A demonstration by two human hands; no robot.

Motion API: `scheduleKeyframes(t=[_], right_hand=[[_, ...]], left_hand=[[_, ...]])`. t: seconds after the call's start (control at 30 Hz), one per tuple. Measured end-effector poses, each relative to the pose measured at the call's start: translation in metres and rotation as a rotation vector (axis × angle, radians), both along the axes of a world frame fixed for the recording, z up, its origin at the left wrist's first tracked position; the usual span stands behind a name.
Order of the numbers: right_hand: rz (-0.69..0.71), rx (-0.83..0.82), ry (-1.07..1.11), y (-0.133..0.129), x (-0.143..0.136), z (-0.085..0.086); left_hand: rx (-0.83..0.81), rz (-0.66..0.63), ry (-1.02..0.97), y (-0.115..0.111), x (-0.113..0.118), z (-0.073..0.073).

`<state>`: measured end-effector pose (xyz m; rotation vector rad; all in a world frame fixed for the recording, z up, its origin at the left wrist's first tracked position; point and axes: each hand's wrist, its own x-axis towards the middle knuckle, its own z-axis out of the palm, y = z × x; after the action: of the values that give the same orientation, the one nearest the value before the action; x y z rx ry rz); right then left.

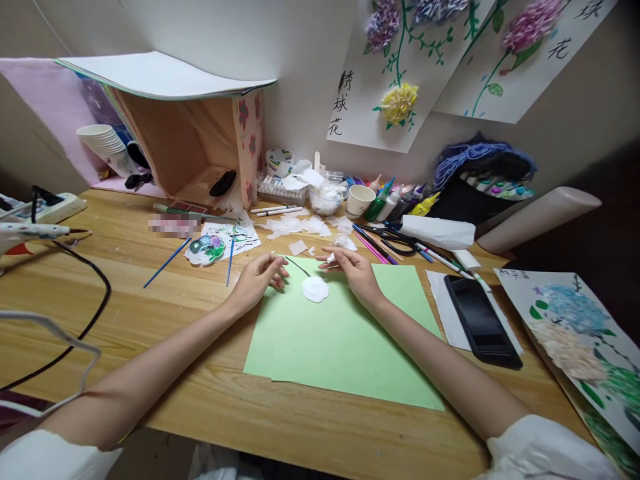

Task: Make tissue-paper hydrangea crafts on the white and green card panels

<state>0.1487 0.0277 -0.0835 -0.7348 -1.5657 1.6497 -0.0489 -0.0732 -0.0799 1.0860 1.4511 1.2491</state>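
Clearly, in the head view, handwritten 绣球花 runs down the left poster, upper right of centre; 球 and 花 mark the right poster in the upper right corner. Small lettering on the flower picture, lower right, is illegible.

Mid-frame, a white disc lies on the green sheet on the worktop, a dark stem meeting its top edge. Of the two hands, the right hand pinches a small white piece; the left hand is loosely curled near the stem's upper end, whether gripping it I cannot tell.
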Motion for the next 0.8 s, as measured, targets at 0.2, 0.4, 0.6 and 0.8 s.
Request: scheduleKeyframes(t=[0.2, 0.4, 0.6, 0.8], right_hand=[[0.0, 0.006, -0.025, 0.003, 0.0, -0.003], [-0.06, -0.011, -0.062, 0.007, 0.001, -0.005], [0.196, 0.05, -0.113, 0.001, 0.001, 0.009], [0.304, 0.345, -0.217, -0.012, 0.011, 0.015]], left_hand=[[-0.002, -0.029, 0.013, -0.001, 0.002, -0.001], [-0.006, -0.048, 0.023, -0.001, 0.001, -0.002], [-0.005, -0.053, 0.057, -0.001, 0.001, -0.003], [0.0, -0.059, 0.075, -0.002, 0.002, -0.003]])
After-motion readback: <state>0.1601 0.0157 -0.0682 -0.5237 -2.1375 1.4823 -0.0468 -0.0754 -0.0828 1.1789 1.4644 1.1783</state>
